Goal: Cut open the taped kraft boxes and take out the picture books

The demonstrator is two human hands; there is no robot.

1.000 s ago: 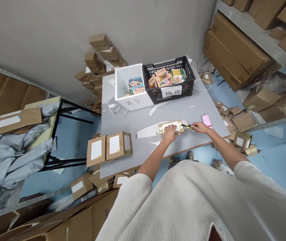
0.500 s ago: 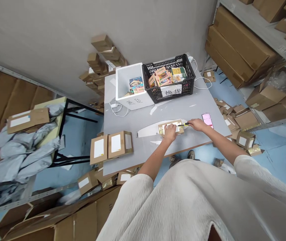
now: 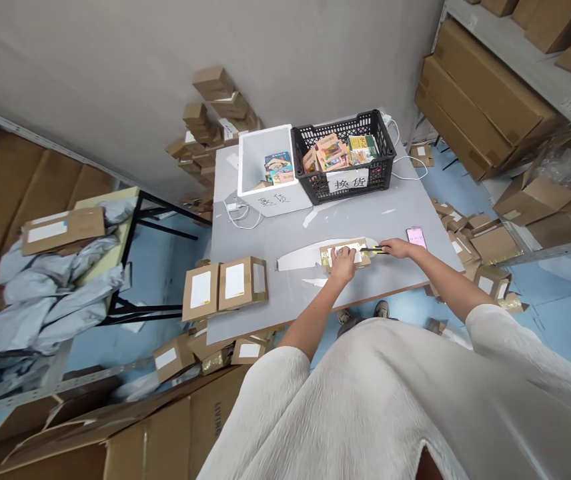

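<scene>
The grey worktop (image 3: 293,303) carries a small, brown cardboard box (image 3: 362,258) near its front edge. My left hand (image 3: 344,262) rests on it, fingers spread; my right hand (image 3: 394,247) grips a slim black-and-yellow cutter (image 3: 375,250) at the box's right end.

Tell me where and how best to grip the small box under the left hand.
I'd take the small box by its left end, coming from above on the near side. It lies flat and is longer side to side, and the cutter in the right hand reaches over its right end, so that end is probably better avoided.
</scene>
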